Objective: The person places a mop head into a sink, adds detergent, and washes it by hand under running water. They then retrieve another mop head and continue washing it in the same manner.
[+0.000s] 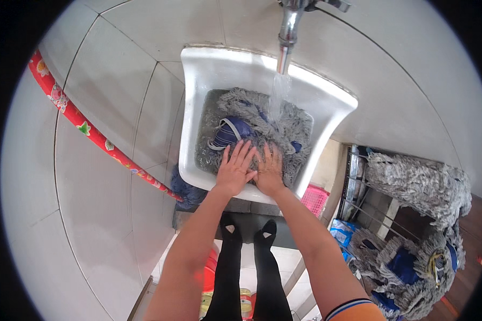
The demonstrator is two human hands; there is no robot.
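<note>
A grey string mop head with a blue fabric part edged in pale trim lies soaked in a white ceramic sink. Water stands around it in the basin. My left hand rests palm down on the mop head, fingers spread. Right beside it, my right hand presses flat on the wet strands, fingers slightly apart. Neither hand grips anything. From the metal tap above, a stream of water falls onto the mop strands.
A red patterned pole with a dark blue mop head leans along the tiled wall at left. To the right, a metal rack carries more grey mop heads. A pink plastic basket stands beside the sink.
</note>
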